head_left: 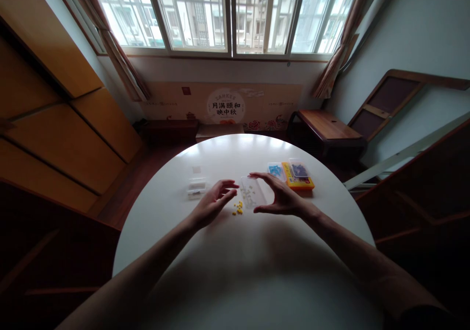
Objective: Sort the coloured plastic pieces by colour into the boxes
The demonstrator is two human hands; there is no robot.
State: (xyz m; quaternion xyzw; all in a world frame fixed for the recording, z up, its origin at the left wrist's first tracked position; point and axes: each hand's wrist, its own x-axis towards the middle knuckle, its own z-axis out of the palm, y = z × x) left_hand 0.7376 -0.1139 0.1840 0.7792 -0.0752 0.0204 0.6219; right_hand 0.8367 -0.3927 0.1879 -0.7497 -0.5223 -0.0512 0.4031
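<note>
My left hand [216, 200] hovers over the white table, fingers stretched and thumb apart, holding nothing. Just right of its fingertips lies a clear plastic box [260, 193] with several small pale pieces inside. My right hand [282, 196] curves in a wide C at the right side of this box, thumb near the close edge and index finger near the far edge. Whether it touches the box I cannot tell. Between the hands, a loose cluster of small yellow pieces [239, 208] lies on the tabletop.
Behind my right hand, a yellow box [303, 184] carries a clear case of dark pieces [299, 169]; a clear case of blue pieces [276, 171] sits beside it. Another small clear box [197, 187] stands left. The round white table [165, 222] has a wooden bench [330, 126] beyond it.
</note>
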